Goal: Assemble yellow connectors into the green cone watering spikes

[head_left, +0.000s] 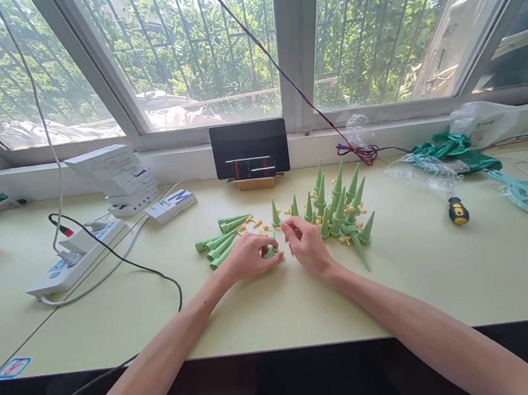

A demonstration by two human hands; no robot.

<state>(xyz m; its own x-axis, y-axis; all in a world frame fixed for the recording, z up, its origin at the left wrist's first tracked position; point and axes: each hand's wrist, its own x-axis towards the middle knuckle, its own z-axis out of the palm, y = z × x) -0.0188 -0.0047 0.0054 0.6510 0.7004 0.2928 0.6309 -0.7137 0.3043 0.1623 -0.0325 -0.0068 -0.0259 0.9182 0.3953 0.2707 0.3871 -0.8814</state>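
Where one pale table (434, 293) meets the windowsill (175, 163), one black tablet (248, 137) stands upright. Two bare forearms cross the table's front edge. The left hand (251, 255) curls thumb and fingers around one green cone (270, 251); the right hand (309, 246) has fingers bent inward, pinching what, I cannot tell. At least five cones (222, 252) lie left; about a dozen, overlapping, crowd right. Room to move stretches rightward to one screwdriver (458, 211). Several small yellow pegs (258, 224) lie among the cones.
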